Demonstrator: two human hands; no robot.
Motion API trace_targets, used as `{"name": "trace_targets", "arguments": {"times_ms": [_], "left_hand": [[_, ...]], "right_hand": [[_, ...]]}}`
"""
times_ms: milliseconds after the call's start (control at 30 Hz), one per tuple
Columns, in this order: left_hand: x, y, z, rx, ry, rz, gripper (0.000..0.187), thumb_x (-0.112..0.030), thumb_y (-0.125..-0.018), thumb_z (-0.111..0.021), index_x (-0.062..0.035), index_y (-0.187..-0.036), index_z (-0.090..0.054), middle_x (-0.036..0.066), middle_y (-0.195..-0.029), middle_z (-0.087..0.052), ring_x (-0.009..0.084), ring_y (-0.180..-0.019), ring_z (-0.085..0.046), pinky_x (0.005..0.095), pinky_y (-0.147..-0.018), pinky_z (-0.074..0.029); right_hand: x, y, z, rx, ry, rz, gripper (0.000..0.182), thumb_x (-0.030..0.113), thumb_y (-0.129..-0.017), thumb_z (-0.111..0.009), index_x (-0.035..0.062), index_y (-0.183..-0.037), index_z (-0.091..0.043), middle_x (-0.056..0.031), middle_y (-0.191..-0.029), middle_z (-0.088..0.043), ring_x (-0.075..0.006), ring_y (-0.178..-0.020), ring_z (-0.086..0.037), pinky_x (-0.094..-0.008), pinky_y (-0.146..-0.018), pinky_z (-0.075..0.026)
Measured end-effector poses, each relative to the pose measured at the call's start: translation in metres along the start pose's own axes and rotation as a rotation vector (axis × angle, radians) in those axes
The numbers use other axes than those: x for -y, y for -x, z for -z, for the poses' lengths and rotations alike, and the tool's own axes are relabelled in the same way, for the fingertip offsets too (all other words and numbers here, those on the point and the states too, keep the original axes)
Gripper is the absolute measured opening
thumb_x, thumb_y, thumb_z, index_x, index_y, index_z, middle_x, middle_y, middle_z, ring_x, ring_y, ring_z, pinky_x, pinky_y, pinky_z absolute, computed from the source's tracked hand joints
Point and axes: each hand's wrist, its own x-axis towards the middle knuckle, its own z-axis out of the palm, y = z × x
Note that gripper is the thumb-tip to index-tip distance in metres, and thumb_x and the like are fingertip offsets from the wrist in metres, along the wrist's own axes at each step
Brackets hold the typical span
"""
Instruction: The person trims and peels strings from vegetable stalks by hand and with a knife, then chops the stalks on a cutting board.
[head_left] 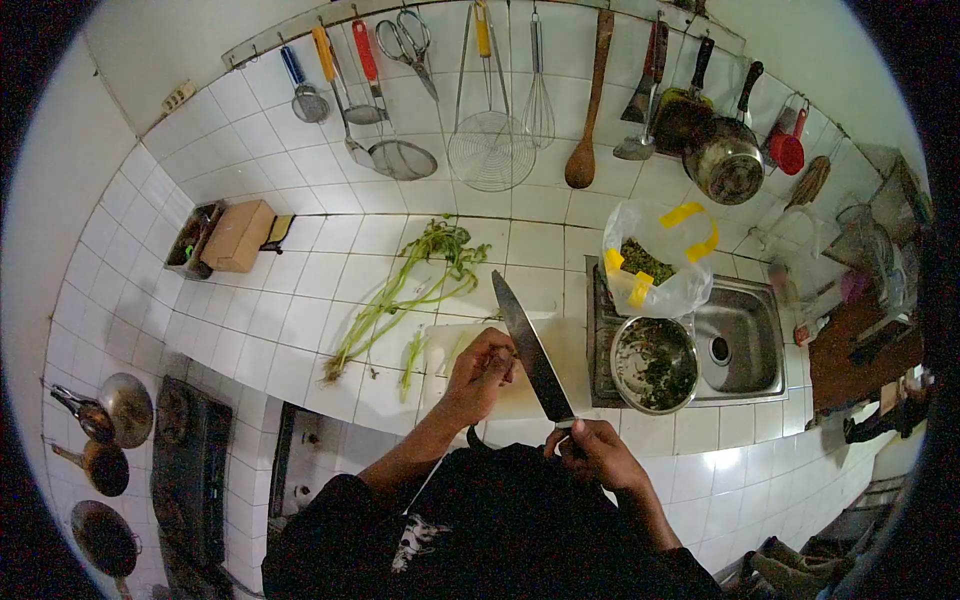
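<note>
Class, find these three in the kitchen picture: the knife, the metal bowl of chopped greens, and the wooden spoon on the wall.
knife [532, 350], head view, middle of the blade.
metal bowl [620, 340], head view, left rim.
wooden spoon [581, 165], head view, the spoon's bowl at the bottom.

Head-worn fisheye, steeply down onto counter [300, 290]

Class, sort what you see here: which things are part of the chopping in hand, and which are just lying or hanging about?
In use: knife, right hand, left hand, greens, board, bowl.

Lying about: box, spoon, whisk, pans.
</note>
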Motion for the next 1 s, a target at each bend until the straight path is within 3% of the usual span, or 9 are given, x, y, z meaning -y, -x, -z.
{"name": "trace_targets", "arguments": {"times_ms": [233,333,400,500,600,733,800,933,1000], "left_hand": [[0.0,-0.001,0.002,-0.014,-0.039,-0.001,0.02,-0.025,-0.098,-0.044,-0.0057,-0.095,-0.048,0.001,-0.074,-0.046,0.0082,-0.065,-0.045,0.0247,-0.06,-0.04],[0.002,0.001,0.0,-0.055,0.011,-0.008,0.017,-0.02,-0.097,-0.045,-0.0044,-0.094,-0.048,0.0,-0.073,-0.045,0.0086,-0.064,-0.045,0.0252,-0.06,-0.041],[0.002,0.002,0.001,-0.05,-0.133,-0.058,0.012,-0.013,-0.095,-0.046,-0.0022,-0.094,-0.049,0.003,-0.071,-0.05,0.0099,-0.064,-0.051,0.0259,-0.061,-0.044],[-0.008,0.004,-0.001,-0.075,-0.398,-0.173,0.009,-0.006,-0.093,-0.047,0.0011,-0.096,-0.05,0.007,-0.07,-0.056,0.0122,-0.064,-0.056,0.0267,-0.061,-0.047],[-0.004,0.004,0.003,-0.078,-0.38,-0.236,0.01,-0.003,-0.091,-0.046,0.0043,-0.096,-0.052,0.009,-0.071,-0.059,0.0136,-0.063,-0.059,0.0268,-0.061,-0.049],[-0.01,0.005,0.006,-0.07,-0.43,-0.201,0.012,-0.002,-0.091,-0.047,0.006,-0.094,-0.054,0.009,-0.071,-0.059,0.013,-0.063,-0.058,0.0263,-0.059,-0.048],[-0.012,0.005,0.007,-0.042,-0.391,-0.175,0.012,-0.01,-0.093,-0.048,0.0009,-0.093,-0.053,0.007,-0.065,-0.059,0.0127,-0.059,-0.058,0.0259,-0.057,-0.047],[-0.023,0.006,0.009,-0.021,-0.391,-0.148,0.012,-0.009,-0.093,-0.048,0.0008,-0.089,-0.053,0.006,-0.064,-0.059,0.0121,-0.059,-0.057,0.0254,-0.058,-0.047],[-0.033,0.005,0.012,0.079,-0.515,-0.109,0.014,-0.01,-0.093,-0.048,0.0002,-0.086,-0.054,0.005,-0.065,-0.059,0.0116,-0.059,-0.057,0.0257,-0.058,-0.048]], "right_hand": [[0.0,-0.002,-0.003,-0.005,0.011,-0.008,0.061,0.056,-0.094,-0.036,0.0007,-0.088,-0.062,0.0046,-0.056,-0.038,-0.0051,-0.047,-0.029,-0.0231,-0.042,-0.02],[0.0,-0.002,-0.004,-0.008,-0.09,-0.005,0.047,0.045,-0.097,-0.041,0.0034,-0.091,-0.063,0.0027,-0.064,-0.049,-0.0056,-0.054,-0.036,-0.0233,-0.049,-0.027],[-0.004,-0.004,-0.005,-0.006,-0.013,0.031,0.061,0.056,-0.094,-0.036,0.0008,-0.089,-0.061,0.0045,-0.055,-0.038,-0.0051,-0.046,-0.029,-0.0234,-0.042,-0.019],[-0.002,-0.005,-0.002,0.026,0.026,-0.008,0.061,0.056,-0.094,-0.036,0.0008,-0.089,-0.061,0.0041,-0.054,-0.038,-0.0054,-0.045,-0.028,-0.0234,-0.042,-0.019],[0.004,-0.003,-0.004,0.014,0.03,-0.024,0.061,0.057,-0.094,-0.035,0.001,-0.089,-0.061,0.0044,-0.053,-0.038,-0.0053,-0.045,-0.028,-0.0233,-0.042,-0.019],[0.0,-0.002,-0.003,0.015,0.036,-0.025,0.061,0.056,-0.094,-0.035,0.0008,-0.089,-0.062,0.0048,-0.053,-0.037,-0.0051,-0.044,-0.028,-0.0231,-0.041,-0.02],[-0.003,-0.003,-0.002,0.005,0.072,-0.003,0.06,0.055,-0.095,-0.036,0.0008,-0.089,-0.062,0.0052,-0.052,-0.036,-0.0048,-0.044,-0.028,-0.0229,-0.041,-0.021],[0.003,-0.002,0.0,0.022,0.029,0.003,0.059,0.053,-0.095,-0.037,0.0004,-0.088,-0.062,0.0056,-0.052,-0.036,-0.0048,-0.043,-0.028,-0.0229,-0.041,-0.021],[0.007,-0.002,0.002,0.041,0.083,0.019,0.059,0.053,-0.095,-0.037,0.0,-0.088,-0.062,0.0063,-0.052,-0.035,-0.0047,-0.043,-0.027,-0.0229,-0.04,-0.02]]}}
